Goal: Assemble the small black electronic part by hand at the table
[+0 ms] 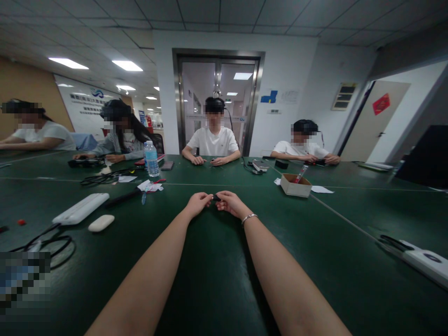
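Note:
Both my arms reach forward over the dark green table (210, 261), and the hands meet near its middle. A small black object (216, 198) is pinched between them; its kind is too small to make out. My left hand (199, 204) is closed, thumb and fingertips at the object's left end. From the other side my right hand (229, 204) grips the same piece with curled fingers, and a silver bracelet (249, 218) circles that wrist. Part of the object is hidden behind the fingers.
Left of my arms lie a white power strip (82, 209), a white oval mouse-like item (101, 223) and black cables (63, 247). Farther off are a water bottle (151, 158) and a small box (296, 185). Several people sit around the table. Another power strip (425, 261) lies right.

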The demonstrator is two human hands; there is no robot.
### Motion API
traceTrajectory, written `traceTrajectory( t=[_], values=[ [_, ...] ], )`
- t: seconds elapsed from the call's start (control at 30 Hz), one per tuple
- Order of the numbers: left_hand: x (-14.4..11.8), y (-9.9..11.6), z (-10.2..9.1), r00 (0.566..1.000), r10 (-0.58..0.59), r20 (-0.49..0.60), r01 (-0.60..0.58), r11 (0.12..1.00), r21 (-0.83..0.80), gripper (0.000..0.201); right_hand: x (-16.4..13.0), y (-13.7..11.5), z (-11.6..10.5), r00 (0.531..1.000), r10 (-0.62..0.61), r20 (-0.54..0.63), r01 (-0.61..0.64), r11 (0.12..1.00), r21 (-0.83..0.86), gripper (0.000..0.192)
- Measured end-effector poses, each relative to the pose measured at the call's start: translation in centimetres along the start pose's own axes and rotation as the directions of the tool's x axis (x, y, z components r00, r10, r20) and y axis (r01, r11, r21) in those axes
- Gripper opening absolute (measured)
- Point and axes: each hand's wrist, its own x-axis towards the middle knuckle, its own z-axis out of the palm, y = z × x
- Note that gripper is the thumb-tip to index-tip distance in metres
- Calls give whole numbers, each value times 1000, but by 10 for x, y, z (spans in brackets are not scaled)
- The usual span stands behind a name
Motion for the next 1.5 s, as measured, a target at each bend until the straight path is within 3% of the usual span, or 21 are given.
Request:
traceTrajectory(
  t=[0.2, 0.4, 0.53, 0.7, 1.5],
  values=[
    [-2, -1, 4, 1000, 9, -3, -9, 994, 107, 51, 2, 1, -1, 1000, 6, 16, -6, 1000, -3, 4],
    [-2, -2, 4, 997, 44, -61, -42, 998, 43, 25, 3, 2, 0, 1000, 7, 1, -7, 1000, -26, 3],
    [-2, -2, 4, 998, 38, -45, -38, 999, -8, 22, 2, 2, 1, 1000, 11, -1, -11, 999, -37, 2],
    [-1, -1, 4, 999, 42, -4, -42, 999, 0, 27, 2, 1, 1, 1000, 11, -2, -11, 999, -33, 3],
    [-4, 5, 4, 997, 26, -71, -28, 999, -26, 23, 2, 1, 1, 1000, 8, -10, -9, 1000, -28, 5]
  ],
)
